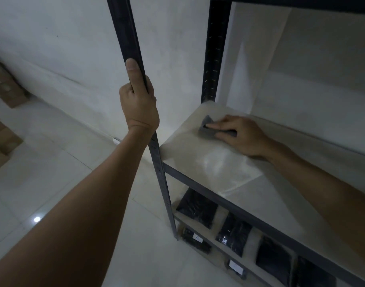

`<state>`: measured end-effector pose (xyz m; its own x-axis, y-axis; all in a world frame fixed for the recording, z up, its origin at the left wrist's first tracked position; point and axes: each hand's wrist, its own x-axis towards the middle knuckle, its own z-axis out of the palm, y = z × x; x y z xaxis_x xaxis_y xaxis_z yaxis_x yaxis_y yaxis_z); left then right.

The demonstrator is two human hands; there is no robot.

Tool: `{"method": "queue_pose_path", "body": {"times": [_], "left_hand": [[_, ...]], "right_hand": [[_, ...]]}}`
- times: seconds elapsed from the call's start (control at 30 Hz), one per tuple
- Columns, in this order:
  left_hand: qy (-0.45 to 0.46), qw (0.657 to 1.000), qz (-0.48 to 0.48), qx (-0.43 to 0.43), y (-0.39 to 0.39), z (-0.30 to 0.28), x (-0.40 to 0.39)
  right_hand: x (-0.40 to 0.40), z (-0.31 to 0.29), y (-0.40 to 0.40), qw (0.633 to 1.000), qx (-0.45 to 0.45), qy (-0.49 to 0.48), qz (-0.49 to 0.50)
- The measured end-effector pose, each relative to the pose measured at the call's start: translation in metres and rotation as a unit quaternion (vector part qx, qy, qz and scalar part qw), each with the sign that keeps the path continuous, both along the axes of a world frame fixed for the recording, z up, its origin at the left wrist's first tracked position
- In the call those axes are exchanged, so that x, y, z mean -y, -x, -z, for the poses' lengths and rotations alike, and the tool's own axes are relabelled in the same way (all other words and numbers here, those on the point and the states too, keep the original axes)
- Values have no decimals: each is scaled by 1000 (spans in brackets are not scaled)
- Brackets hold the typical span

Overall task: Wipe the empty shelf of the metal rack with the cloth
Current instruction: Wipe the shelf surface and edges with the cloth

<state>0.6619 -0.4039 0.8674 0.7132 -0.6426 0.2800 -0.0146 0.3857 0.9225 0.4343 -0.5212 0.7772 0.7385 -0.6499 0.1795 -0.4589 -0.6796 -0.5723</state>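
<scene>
Wiping looks under way: right hand (242, 135) presses the folded grey cloth (208, 129) flat-fingered onto the empty shelf (214, 162) near its back-left corner, left hand (139, 102) clenches the rack's front post (127, 30), and sweeping forward likely comes next.

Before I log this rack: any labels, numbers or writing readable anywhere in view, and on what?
"A", or something close to it: one handwritten mark on the white label of a black packet on the lowest shelf in view; blurred, so uncertain.
White label on another black packet further right on that shelf: too blurred to read.
Black bags on the shelf above those: no readable print.
Cloth, rack post and cardboard boxes: no text visible.
</scene>
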Motion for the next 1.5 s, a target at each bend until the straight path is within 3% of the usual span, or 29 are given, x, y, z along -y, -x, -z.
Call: {"method": "queue_pose_path", "body": {"times": [0.1, 0.23, 0.37, 0.67, 0.77, 0.87, 0.93, 1.0, 1.2, 1.33, 1.43, 1.5], "left_hand": [[3, 1000, 6, -3, 0, 0, 0], [2, 1000, 3, 5, 0, 0, -1], [-5, 1000, 2, 13, -1, 0, -2], [-12, 1000, 23, -6, -2, -3, -5], [-8, 1000, 22, 6, -3, -2, -6], [-10, 1000, 21, 14, -3, -1, -5], [-8, 1000, 22, 14, -3, -1, -6], [-7, 1000, 21, 14, -4, 0, -5], [-8, 999, 27, 16, -6, 3, -3], [-4, 999, 27, 22, -7, 2, -3], [-6, 999, 27, 22, -5, 3, -3], [-10, 999, 22, 25, -5, 3, -2]], "right_hand": [[-4, -10, 8, 999, 3, -24, -46], [42, -22, 23, 992, 6, 47, 115], [34, 2, 28, 983, -52, 81, 155], [-73, -12, 28, 997, -26, 39, -66], [-44, -26, 38, 997, 20, 63, 52], [-7, -22, 67, 978, -56, 112, 168], [-5, -5, 78, 967, -100, 113, 206], [-17, 8, 77, 969, -65, 104, 216], [-89, 12, 55, 983, -54, 127, 121], [-101, -4, 53, 998, -13, 43, 46], [-53, -21, 82, 981, 8, 76, 179], [-27, -19, 102, 959, -43, 80, 268]]}}
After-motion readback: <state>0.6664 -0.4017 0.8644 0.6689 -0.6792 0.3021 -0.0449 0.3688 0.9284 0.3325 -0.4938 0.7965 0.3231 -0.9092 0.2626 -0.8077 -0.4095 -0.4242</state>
